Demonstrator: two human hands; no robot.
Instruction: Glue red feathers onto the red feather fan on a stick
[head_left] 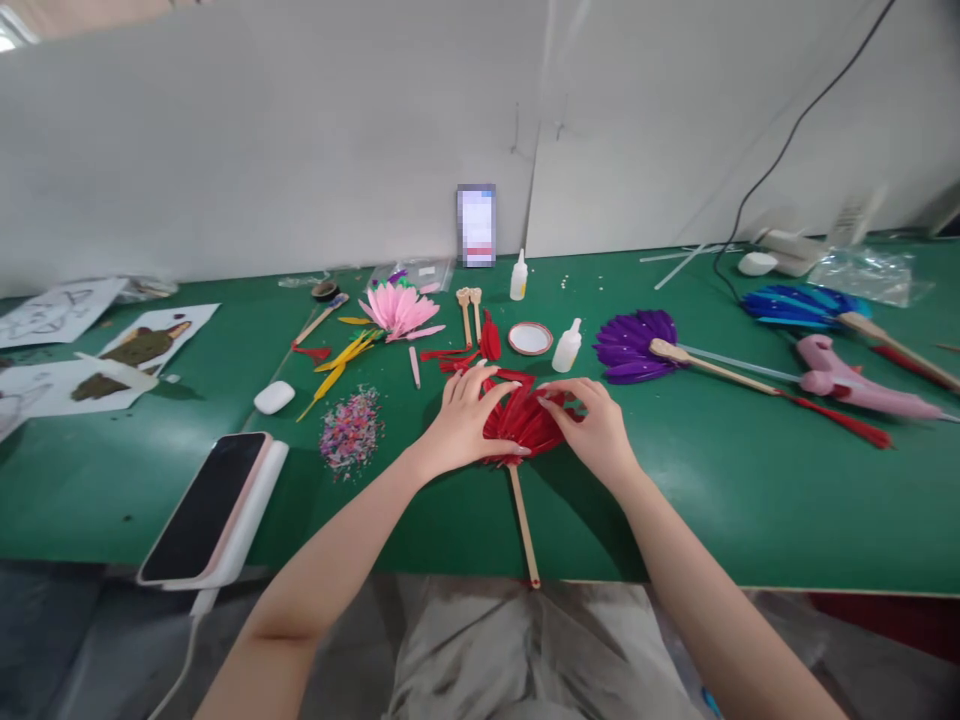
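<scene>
A red feather fan [523, 420] on a wooden stick [525, 525] lies on the green table [675, 500] just in front of me. My left hand [465, 415] rests flat on the fan's left side with fingers spread. My right hand [589, 425] lies on its right side, fingers bent and pressing the feathers down. Loose red feathers [469, 355] lie just beyond the fan.
Beyond are a pink feather fan [397, 308], yellow feathers [345, 355], two glue bottles [567, 346], a round lid [530, 338], and a sequin pile [351, 430]. A purple fan [637, 345], blue fan [799, 305] and pink glue gun [855, 378] lie right. A phone [210, 505] sits left.
</scene>
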